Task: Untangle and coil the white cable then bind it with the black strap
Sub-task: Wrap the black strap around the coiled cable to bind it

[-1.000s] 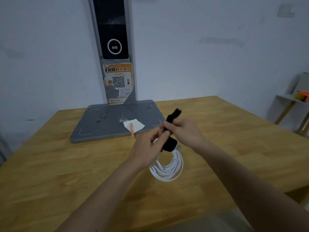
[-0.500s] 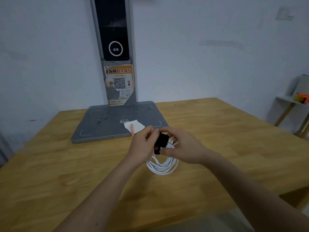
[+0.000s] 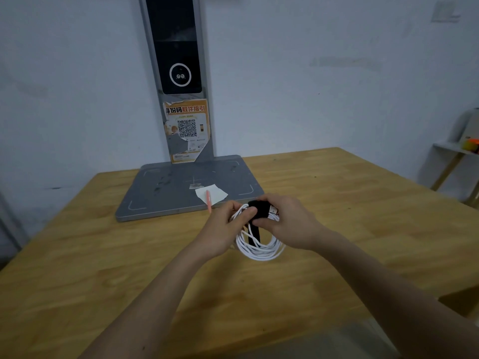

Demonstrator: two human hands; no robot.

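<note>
Above wooden tabletop (image 3: 337,193), left hand (image 3: 223,234) and right hand (image 3: 290,224) grip coiled white cable (image 3: 259,248), fingers curled around black strap (image 3: 260,209)

Two hands (image 3: 259,224); one white cable (image 3: 261,251); one black strap (image 3: 260,211); one pen (image 3: 209,201); one paper (image 3: 215,193).

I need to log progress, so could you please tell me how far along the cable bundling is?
Done: the white cable hangs in a neat coil. In hand: the black strap is wrapped over the coil's top, gripped by the left hand and right hand. Left: a strap tail dangles, so fastening looks unfinished.
</note>
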